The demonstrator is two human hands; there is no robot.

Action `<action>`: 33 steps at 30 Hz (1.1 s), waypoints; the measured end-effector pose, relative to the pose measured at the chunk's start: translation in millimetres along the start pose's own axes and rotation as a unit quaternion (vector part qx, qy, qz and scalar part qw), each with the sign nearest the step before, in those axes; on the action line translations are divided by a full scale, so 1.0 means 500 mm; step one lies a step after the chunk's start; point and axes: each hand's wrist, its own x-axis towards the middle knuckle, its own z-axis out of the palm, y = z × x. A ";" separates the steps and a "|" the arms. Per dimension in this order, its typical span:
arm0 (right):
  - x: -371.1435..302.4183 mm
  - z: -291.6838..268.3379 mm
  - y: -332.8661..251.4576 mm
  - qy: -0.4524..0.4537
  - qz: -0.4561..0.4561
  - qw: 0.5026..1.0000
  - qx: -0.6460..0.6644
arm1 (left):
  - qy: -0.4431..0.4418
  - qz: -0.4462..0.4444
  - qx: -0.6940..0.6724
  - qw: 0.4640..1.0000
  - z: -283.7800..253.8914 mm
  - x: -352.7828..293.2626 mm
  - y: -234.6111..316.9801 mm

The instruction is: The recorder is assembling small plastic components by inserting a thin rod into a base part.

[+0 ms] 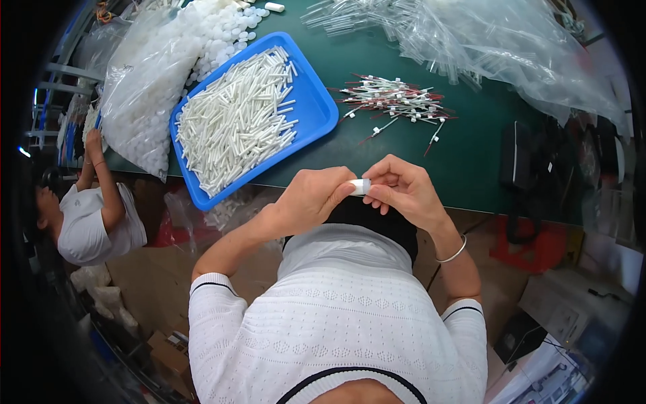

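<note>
Just over the near edge of the green table, both my hands meet at a short white cylinder (pixel 359 186) with a translucent greyish end. My left hand (pixel 315 193) is closed, its thumb and fingers pinching the cylinder's left side. Thumb and fingertips of my right hand (pixel 405 191) close on the translucent right end. To the left of my hands lies a blue tray (pixel 315 108) filled with many thin white rods (pixel 235 121). Beyond my hands is a loose pile of white sticks with red wires and small white tags (pixel 393 99).
A clear bag of translucent white caps (pixel 145 87) leans at the tray's left, with loose caps (pixel 225 30) spilling behind it. Clear thin tubes (pixel 356 15) and a plastic bag (pixel 498 44) lie at the far right. Another person (pixel 101 219) works at the left.
</note>
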 end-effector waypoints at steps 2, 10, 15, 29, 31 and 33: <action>-0.001 0.004 0.006 -0.025 0.018 1.000 -0.001 | 0.001 0.015 0.040 0.999 0.010 -0.009 -0.001; -0.004 0.027 0.053 0.061 -0.098 0.993 0.017 | -0.022 -0.133 -0.049 0.990 -0.003 -0.013 0.008; 0.003 0.022 0.087 0.059 -0.156 0.986 -0.028 | 0.023 -0.044 0.015 0.999 0.023 -0.026 -0.009; 0.010 0.050 0.079 -0.021 -0.126 0.965 0.230 | -0.042 -0.174 -0.380 0.907 0.049 -0.029 0.003; 0.019 0.056 0.074 -0.034 -0.121 0.960 0.251 | -0.110 -0.145 -0.584 0.791 0.062 -0.036 -0.029; 0.024 0.054 0.083 -0.017 -0.122 0.971 0.203 | -0.098 -0.162 -0.644 0.741 0.088 -0.030 -0.029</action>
